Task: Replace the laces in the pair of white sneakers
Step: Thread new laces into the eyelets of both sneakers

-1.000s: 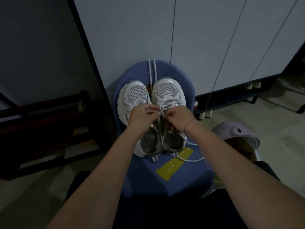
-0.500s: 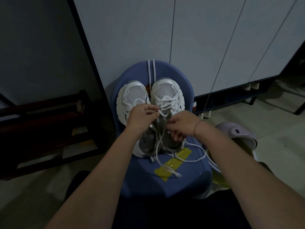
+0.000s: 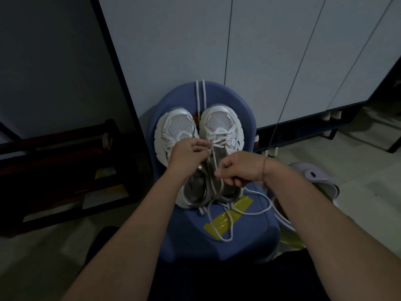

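White lace (image 3: 225, 239) pinched in both grips, left hand (image 3: 188, 155) at sneaker (image 3: 219, 120), right hand (image 3: 240, 168) nearer, fingers (image 3: 230, 181) curled

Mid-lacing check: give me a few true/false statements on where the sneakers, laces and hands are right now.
1. The left sneaker and right sneaker both sit on the blue chair. True.
2. The right hand holds nothing. False: it pinches the lace.
3. Spare laces hang over the chair back. True.
4. The yellow tape is stuck on a sneaker. False: it is on the chair seat.
5. The left hand pinches the lace at the right sneaker. True.
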### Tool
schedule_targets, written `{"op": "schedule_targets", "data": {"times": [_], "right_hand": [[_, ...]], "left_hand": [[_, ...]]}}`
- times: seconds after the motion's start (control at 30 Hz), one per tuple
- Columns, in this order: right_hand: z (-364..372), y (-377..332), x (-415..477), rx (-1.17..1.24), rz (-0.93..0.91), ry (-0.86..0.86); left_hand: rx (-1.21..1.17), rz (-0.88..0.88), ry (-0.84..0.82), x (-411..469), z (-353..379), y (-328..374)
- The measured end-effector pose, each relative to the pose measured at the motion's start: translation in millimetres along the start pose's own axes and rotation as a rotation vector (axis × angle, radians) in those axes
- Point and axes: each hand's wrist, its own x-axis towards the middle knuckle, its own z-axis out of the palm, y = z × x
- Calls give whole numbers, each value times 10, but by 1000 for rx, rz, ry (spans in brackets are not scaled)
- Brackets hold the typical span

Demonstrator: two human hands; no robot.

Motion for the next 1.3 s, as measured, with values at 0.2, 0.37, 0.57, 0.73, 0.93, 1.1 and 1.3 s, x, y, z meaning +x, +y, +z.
{"op": "schedule_targets", "data": {"times": [0.2,0.37,0.57,0.73,0.93,1.1,1.3], "right_hand": [[-112,29,-149,119,-28,-60],[-86,-4,-129,250,-123,180],[-303,-11,-245,464,-107,356],[-505,52,-346,512,-121,497],[-236,-49,-243,173,-187,365],[-276,-66,-256,172,-190,354],[-502,50,-371,186,-154,442]], "left_hand": [[31,24,-13,5,16,24],[107,230,-218,-194,87,302],[148,109,-115,-180,-60,257],[-50,-60,-24,-146,-148,261],[27,194,-228,-279,75,375],[142,165,-102,-203,-52,295],[142,81,115,-107,-391,227]]}}
